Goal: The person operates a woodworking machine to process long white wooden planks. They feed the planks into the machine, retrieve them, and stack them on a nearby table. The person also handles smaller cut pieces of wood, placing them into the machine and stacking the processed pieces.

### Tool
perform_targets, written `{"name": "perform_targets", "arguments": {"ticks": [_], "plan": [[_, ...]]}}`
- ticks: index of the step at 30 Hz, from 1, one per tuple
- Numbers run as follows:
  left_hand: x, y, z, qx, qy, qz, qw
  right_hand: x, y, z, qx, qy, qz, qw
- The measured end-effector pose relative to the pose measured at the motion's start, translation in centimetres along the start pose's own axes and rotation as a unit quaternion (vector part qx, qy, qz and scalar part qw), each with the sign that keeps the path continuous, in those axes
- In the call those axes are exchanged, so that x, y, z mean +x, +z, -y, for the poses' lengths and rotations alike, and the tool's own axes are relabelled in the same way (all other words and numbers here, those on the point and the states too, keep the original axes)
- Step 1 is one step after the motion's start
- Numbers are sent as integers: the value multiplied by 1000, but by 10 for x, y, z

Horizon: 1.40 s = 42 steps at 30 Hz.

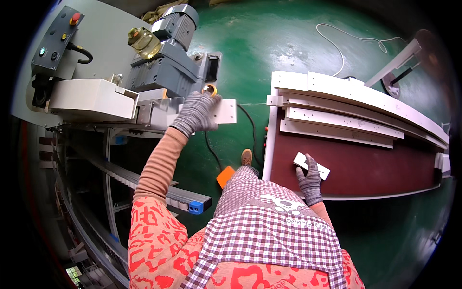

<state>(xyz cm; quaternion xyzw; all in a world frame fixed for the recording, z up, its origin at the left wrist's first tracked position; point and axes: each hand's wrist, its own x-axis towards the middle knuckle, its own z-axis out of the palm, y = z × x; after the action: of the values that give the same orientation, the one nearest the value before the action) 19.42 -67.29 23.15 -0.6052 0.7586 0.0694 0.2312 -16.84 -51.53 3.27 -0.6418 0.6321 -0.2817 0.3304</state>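
Note:
My left hand (196,113), in a grey knit glove, is at the outlet end of the machine on the left. Its fingers close over a white board (227,111) with small drilled holes; the board's far side is hidden by the hand. A yellow ring (210,89) lies just beyond the fingertips. On the right, my right hand (310,181), gloved alike, grips a short white board (313,166) with holes, over the dark red top of a table (337,180). The thumb and fingers are at its near edge.
Several long white boards (346,115) lie along the table's far side. A grey motor (178,29) and a yellowish bottle (144,43) sit on the machine. A control box (57,41) is far left. Below are a roller conveyor (183,198), a black cable (251,130) and an orange object (224,177).

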Motion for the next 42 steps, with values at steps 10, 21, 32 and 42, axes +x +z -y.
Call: {"name": "perform_targets", "arguments": {"ticks": [10,21,32,42], "plan": [[19,49,-220,-85,281,-7,956,42,-43,58,-235,-121,139,954],[-33,120,-169,-146,125,-44,980,50,-65,-81,-385,70,177,903],[-107,201,-148,-363,-36,-15,931,84,-79,-126,-441,136,181,868],[-115,183,-118,-391,-102,-122,907,39,9,-109,-301,101,121,941]]}}
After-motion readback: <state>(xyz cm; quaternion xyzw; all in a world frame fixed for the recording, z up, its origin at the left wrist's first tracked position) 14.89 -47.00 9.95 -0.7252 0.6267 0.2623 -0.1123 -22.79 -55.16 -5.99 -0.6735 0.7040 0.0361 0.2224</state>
